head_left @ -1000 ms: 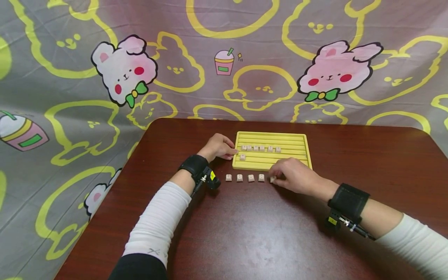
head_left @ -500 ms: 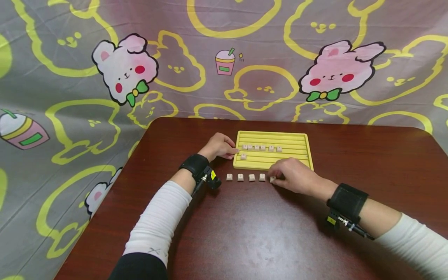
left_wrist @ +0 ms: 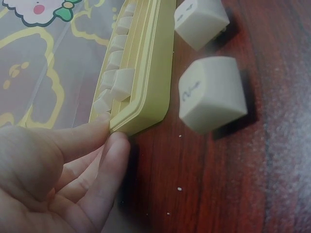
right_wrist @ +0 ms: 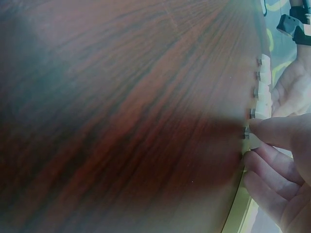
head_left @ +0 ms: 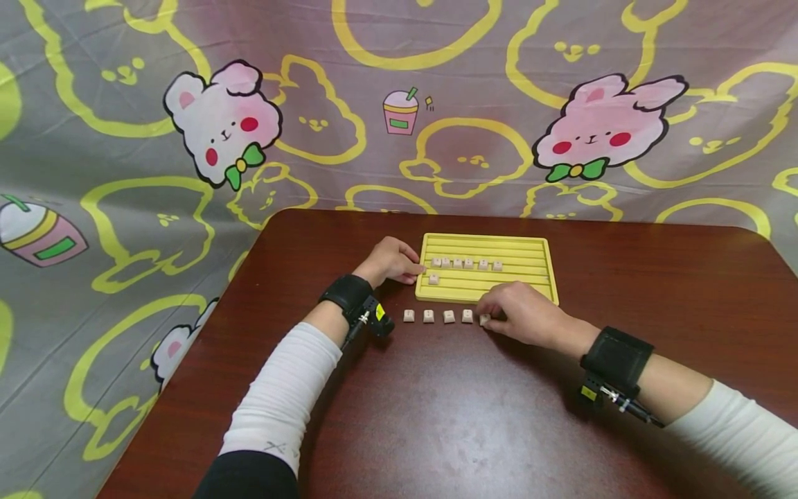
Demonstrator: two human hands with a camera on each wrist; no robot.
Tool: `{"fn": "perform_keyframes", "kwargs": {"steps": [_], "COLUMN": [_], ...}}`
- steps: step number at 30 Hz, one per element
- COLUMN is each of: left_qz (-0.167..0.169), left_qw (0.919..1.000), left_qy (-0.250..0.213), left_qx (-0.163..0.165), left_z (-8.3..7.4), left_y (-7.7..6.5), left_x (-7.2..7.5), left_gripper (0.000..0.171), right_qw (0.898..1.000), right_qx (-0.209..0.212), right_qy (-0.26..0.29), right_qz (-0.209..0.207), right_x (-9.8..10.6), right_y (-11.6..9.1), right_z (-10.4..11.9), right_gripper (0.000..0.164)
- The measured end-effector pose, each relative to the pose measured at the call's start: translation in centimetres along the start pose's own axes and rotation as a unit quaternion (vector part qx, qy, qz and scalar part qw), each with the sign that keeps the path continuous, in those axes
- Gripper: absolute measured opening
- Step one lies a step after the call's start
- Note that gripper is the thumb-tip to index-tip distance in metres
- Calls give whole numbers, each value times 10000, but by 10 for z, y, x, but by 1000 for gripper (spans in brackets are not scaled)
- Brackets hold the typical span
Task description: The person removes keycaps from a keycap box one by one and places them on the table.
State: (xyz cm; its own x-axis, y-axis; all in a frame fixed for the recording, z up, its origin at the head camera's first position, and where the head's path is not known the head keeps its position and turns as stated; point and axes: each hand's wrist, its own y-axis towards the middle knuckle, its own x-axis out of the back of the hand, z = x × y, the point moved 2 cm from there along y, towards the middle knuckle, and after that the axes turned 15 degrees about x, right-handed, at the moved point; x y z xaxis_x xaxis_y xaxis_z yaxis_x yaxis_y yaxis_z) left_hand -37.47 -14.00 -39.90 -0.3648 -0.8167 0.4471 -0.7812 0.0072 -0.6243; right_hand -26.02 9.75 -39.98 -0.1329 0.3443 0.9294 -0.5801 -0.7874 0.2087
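A shallow yellow ridged tray (head_left: 467, 285) lies on the table. My left hand (head_left: 391, 261) pinches its left edge; in the left wrist view the thumb (left_wrist: 87, 138) bears on the rim. Off-white keycaps sit in the tray, several in one row and a single keycap (head_left: 433, 279) nearer me. In front of the tray stands a line of loose keycaps, among them one keycap (head_left: 428, 316) left of centre. At that line's right end my right hand (head_left: 524, 313) pinches another keycap (right_wrist: 253, 141) between thumb and fingers, low at the table. Its fingers partly hide this keycap.
The dark red-brown wooden table (head_left: 399, 416) extends around the tray, with glare on its front part. Behind and to the left hangs a patterned cloth (head_left: 349, 90). Small white specks (left_wrist: 180, 189) dot the wood near the left hand.
The right hand has shifted very slightly left with its keycap, towards the neighbouring one. The left hand keeps its place on the tray.
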Motion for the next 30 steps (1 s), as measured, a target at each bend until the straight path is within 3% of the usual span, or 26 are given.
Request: {"fn": "perform_keyframes", "kwargs": {"steps": [30], "left_qz": [-29], "left_qw": [10000], "left_qy": [0], "left_qx": [-83], "left_z": [2], "left_y": [0], "left_x": [0], "left_gripper": [30], "right_qw": [9999], "right_qx": [-9], "right_qy": [71], "right_qz": [-135], "right_x": [7], "right_y": [3], "right_z": [-2], "right_gripper": [20]}}
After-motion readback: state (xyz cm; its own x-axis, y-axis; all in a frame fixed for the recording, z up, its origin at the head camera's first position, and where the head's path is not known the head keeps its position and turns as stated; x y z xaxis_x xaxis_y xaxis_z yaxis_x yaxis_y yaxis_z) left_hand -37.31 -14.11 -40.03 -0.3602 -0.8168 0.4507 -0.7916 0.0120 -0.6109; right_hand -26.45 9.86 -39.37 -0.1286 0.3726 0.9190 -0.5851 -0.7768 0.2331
